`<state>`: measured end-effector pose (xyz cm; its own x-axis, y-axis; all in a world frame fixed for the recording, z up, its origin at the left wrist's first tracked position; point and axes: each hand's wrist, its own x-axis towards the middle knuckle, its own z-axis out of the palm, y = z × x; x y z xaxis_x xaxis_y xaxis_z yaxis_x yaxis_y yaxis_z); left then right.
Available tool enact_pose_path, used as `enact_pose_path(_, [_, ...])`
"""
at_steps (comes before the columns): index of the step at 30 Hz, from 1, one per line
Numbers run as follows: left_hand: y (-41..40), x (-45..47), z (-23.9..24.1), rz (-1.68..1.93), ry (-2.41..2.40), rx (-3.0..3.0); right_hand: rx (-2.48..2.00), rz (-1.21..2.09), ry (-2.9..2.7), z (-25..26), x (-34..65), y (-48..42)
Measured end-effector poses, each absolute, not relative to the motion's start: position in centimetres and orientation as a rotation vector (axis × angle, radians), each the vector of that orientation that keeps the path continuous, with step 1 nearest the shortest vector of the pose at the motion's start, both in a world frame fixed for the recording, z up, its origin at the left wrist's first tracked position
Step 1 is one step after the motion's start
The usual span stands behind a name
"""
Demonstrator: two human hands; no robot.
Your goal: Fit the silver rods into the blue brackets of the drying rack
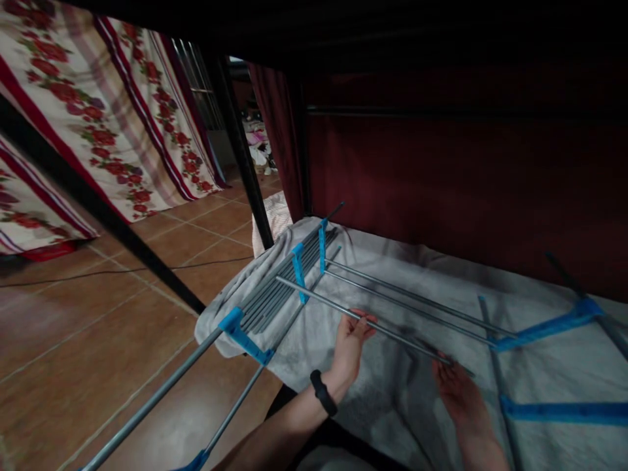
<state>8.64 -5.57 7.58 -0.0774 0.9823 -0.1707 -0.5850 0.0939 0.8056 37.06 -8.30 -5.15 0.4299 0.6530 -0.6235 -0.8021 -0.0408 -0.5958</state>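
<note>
A floral curtain hangs at far left beyond a tiled floor, with a black post rising nearer the bed. At the bed's left edge, a row of slim grey tubes lies side by side among blue brackets, which join two long side rails. The left hand, a black band on its wrist, pinches a loose tube near the middle, thumb and fingers nearly closed. The tube is held above the grey blanket, slanting from the row at its far left end down toward the right hand. Behind it, two crossbars run parallel from a left bracket to a right bracket, with a dark red cloth as backdrop. The right hand, in shadow, has its fingers curled up against the tube close to its right end; how firmly it grips cannot be told. At far right, a lower bracket juts from another rail.

The tube looks like thin metal, probably light, stiff and hard to break, though its smooth round surface may roll or slide between fingertips. A grip near each end would likely steer it best; held only at the middle, it could tip.
</note>
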Motion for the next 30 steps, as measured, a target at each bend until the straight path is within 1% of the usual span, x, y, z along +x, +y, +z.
enact_pose_path(6, [-5.8,11.1,5.9,1.361,0.853,0.509,-1.101,1.054,0.107,-5.0,40.4,-7.4])
enact_pose_path(9, [-5.9,12.3,6.0,1.357,0.857,0.563,-1.055,1.099,0.022,-5.7,41.3,-7.4])
enact_pose_path(13, [-5.4,13.7,7.0,1.308,0.836,0.767,-1.117,1.101,0.159,-6.2,39.9,-7.1])
enact_pose_path(19, [-3.8,14.6,8.3,1.318,0.878,1.143,-0.912,1.394,0.187,-4.4,33.2,-6.3])
enact_pose_path(25, [-1.4,12.7,10.4,1.200,0.878,1.491,-0.783,1.759,-0.029,-1.5,27.5,-7.1])
enact_pose_path(27, [-0.3,11.6,11.1,1.216,0.911,1.554,-0.834,1.759,-0.088,-1.1,27.3,-7.4])
enact_pose_path(30, [1.0,9.8,11.8,1.262,0.983,1.597,-0.931,1.618,-0.140,-1.1,28.6,-7.5])
